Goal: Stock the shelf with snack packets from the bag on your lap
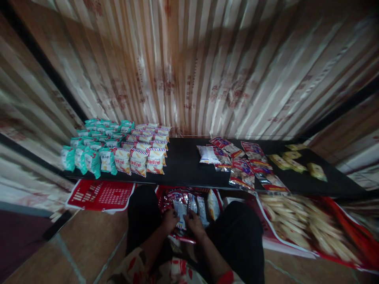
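Low between my knees, my left hand [170, 221] and my right hand [194, 223] close on the two sides of a small white snack bag [180, 211] with a striped edge. The fingertips are partly hidden and the picture is dim. The bag stands over a red-rimmed basket [218, 194]. More pale snack bags [201, 207] lie just beyond my right hand, one with a yellowish front [213, 204]. Dark red shiny packets [167, 201] are beyond my left hand.
A black shelf [183, 161] runs across in front. On it stand rows of teal bags [92, 161] and white-and-red bags [138, 161] at left, flat red-purple packets [242, 171] and yellow packs [316, 171] at right. Red baskets [102, 195] flank my knees; the right one holds pale long packs [287, 221].
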A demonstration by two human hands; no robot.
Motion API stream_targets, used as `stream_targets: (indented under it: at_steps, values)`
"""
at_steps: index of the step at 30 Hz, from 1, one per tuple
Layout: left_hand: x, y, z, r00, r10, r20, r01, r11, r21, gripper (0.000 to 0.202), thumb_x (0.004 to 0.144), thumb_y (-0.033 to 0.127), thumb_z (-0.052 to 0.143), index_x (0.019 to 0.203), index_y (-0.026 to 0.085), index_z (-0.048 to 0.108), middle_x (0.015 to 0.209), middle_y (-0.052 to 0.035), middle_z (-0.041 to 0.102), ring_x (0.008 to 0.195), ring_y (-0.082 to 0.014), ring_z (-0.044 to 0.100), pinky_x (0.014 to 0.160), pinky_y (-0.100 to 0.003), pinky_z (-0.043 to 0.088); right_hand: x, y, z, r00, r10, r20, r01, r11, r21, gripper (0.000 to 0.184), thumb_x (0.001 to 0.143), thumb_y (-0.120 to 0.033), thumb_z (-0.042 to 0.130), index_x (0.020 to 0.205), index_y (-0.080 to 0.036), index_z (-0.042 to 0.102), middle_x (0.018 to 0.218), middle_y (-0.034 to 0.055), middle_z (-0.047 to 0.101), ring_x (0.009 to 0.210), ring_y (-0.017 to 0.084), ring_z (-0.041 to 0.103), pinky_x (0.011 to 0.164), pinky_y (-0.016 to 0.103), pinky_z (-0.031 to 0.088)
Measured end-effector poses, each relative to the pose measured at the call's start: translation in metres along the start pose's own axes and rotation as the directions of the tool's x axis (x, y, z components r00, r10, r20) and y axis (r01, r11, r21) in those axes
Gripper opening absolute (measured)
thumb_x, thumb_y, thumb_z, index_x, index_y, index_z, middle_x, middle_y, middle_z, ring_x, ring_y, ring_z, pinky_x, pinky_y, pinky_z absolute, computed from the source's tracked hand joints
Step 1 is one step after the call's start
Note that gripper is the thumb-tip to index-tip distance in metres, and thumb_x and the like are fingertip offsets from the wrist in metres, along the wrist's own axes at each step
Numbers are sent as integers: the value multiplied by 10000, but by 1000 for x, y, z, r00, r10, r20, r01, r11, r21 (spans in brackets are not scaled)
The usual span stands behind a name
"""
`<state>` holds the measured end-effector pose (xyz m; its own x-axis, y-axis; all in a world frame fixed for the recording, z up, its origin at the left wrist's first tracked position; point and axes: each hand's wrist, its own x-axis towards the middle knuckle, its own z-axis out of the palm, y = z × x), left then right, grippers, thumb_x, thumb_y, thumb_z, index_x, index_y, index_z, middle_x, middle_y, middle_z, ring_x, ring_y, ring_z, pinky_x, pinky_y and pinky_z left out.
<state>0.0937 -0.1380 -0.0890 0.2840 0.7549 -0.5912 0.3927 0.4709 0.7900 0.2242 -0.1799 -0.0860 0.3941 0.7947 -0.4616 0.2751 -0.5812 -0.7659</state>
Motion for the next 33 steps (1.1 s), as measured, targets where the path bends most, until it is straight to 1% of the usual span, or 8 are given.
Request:
stream_targets:
  at_steps: [4, 8, 12, 15, 20, 26, 31, 33]
  values:
    - [-9, 0, -4, 996, 43, -74, -33, 992, 125, 230, 670, 107, 598, 895, 153, 586, 762, 6, 627, 766, -155, 601, 737, -265, 461, -7, -2, -1, 998, -45, 36, 44, 999, 28, 285, 690, -309, 565, 923, -179, 667, 811, 50, 711, 797, 210, 669, 735, 298, 500]
    - [-21, 1, -10, 992, 106, -67, -90, 973, 214, 218, 709, 102, 558, 917, 159, 592, 752, 19, 620, 740, -133, 582, 717, -230, 445, -13, -8, -3, 993, -107, 46, 102, 991, 88, 296, 654, -316, 601, 909, -186, 676, 815, 49, 712, 802, 222, 668, 727, 308, 502]
    - [-32, 4, -13, 987, 147, -71, -120, 948, 295, 246, 740, 121, 536, 977, 163, 582, 813, 9, 629, 758, -129, 576, 711, -216, 439, -20, -16, -5, 993, -113, 31, 109, 989, 100, 318, 652, -327, 595, 929, -192, 677, 779, 36, 702, 768, 227, 667, 706, 323, 510]
    - [-38, 7, -14, 984, 162, -70, -127, 925, 357, 279, 735, 125, 549, 1009, 169, 581, 838, 3, 635, 773, -132, 576, 733, -218, 438, -24, -17, -6, 989, -143, 34, 140, 987, 84, 308, 651, -331, 600, 915, -195, 680, 784, 35, 701, 795, 232, 666, 713, 326, 513]
    - [-46, 12, -13, 985, 153, -76, -104, 890, 444, 273, 736, 132, 556, 1002, 182, 595, 856, -4, 647, 809, -148, 580, 759, -236, 430, -24, -13, -6, 983, -180, 36, 173, 975, 143, 316, 652, -360, 603, 904, -182, 673, 866, 67, 710, 854, 247, 667, 747, 334, 519]
    - [-55, 17, -9, 984, 174, -41, -133, 862, 489, 293, 733, 126, 563, 1015, 178, 618, 906, -12, 653, 844, -152, 581, 740, -226, 411, -27, -11, -9, 984, -165, 66, 152, 973, 176, 377, 631, -401, 626, 945, -193, 650, 897, 75, 712, 866, 256, 675, 726, 334, 531]
    - [-56, 15, -8, 981, 187, -56, -139, 870, 472, 336, 715, 82, 552, 1030, 176, 620, 894, 0, 652, 812, -143, 572, 711, -222, 407, -24, -9, -10, 989, -141, 42, 131, 976, 174, 464, 628, -392, 605, 1034, -167, 613, 1038, 123, 689, 997, 266, 650, 807, 323, 517]
    - [-56, 14, -8, 980, 189, -63, -140, 880, 453, 352, 708, 63, 543, 1033, 173, 623, 899, -2, 655, 807, -142, 573, 702, -220, 411, -22, -8, -10, 990, -122, 72, 106, 976, 192, 537, 622, -416, 603, 1094, -162, 585, 1066, 126, 682, 1019, 263, 644, 824, 321, 512]
